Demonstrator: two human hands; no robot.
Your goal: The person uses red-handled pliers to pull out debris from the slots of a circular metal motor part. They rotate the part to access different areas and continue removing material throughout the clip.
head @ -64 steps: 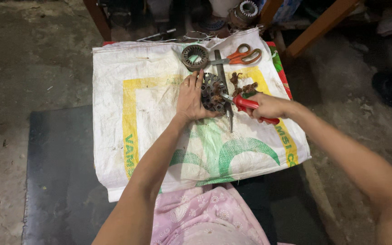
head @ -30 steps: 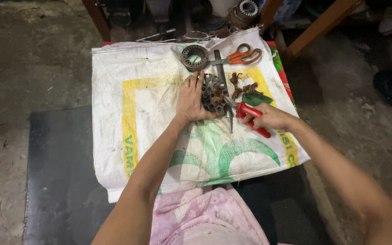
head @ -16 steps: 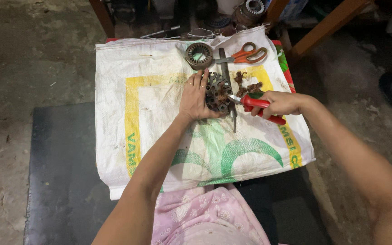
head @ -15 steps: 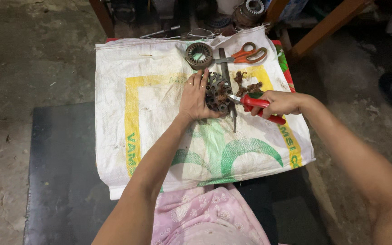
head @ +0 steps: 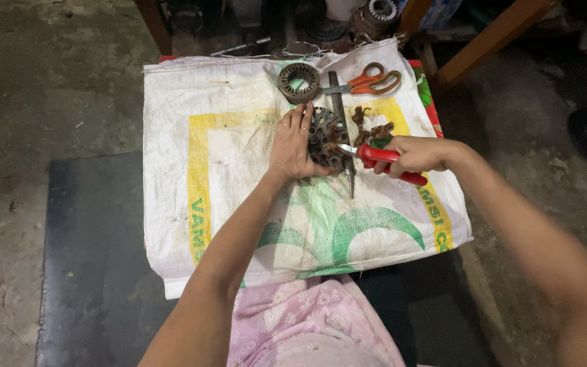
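Press your left hand flat on the stator; keep your right hand clamped on the red-handled pliers, tips just beside the left fingers.

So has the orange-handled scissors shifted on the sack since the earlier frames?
No. The orange-handled scissors lie at the sack's top edge, right of the small metal ring, as before; only the camera view has shifted.

Left half and lower part of the woven sack are lying open for a pass. Upper centre is crowding up: ring-shaped core, flat metal bar, orange-handled scissors, brown wire scraps blocking there.
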